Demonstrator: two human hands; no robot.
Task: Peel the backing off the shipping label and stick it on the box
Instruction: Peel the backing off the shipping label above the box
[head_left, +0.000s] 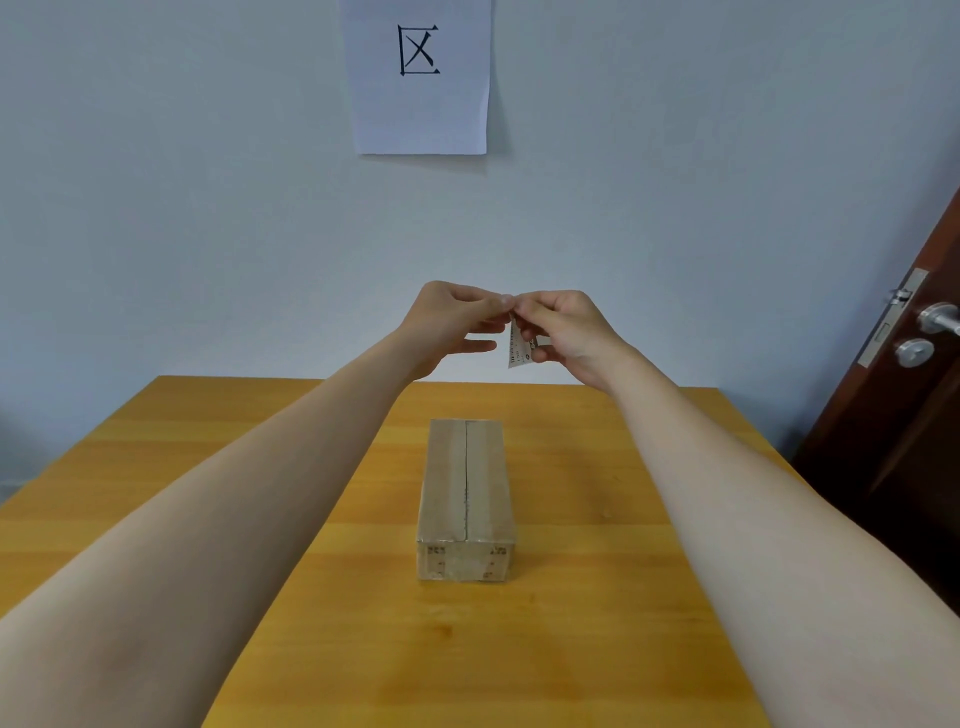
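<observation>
- Head view: both hands are up in the air past the far end of the box (466, 499), meeting at one top corner of the label (519, 349).
- The right hand (566, 332) is closed on the label, thumb and fingers pinching it near the top and along the right edge, so the printed strip hangs down and to the left of that pinch.
- The left hand (454, 325) has thumb and forefinger pressed together right at the same corner, other fingers loose below. Looks like it's picking at the edge to get the backing started. Can't tell whether the backing has split from the label yet, it's too small to see.
- Holding it up high like that makes sense to me: the corner is at eye level and nothing sticky can touch the table (260, 519) by accident.
- The box sits well below the grip and nearer the person, lengthwise, with the taped seam on top and nothing stuck on it yet.
- My guess: early stage, peeling only just starting, sticking not begun.
- Risk I'd watch: the thin label curling back onto itself or the fingers once the backing comes free.
</observation>
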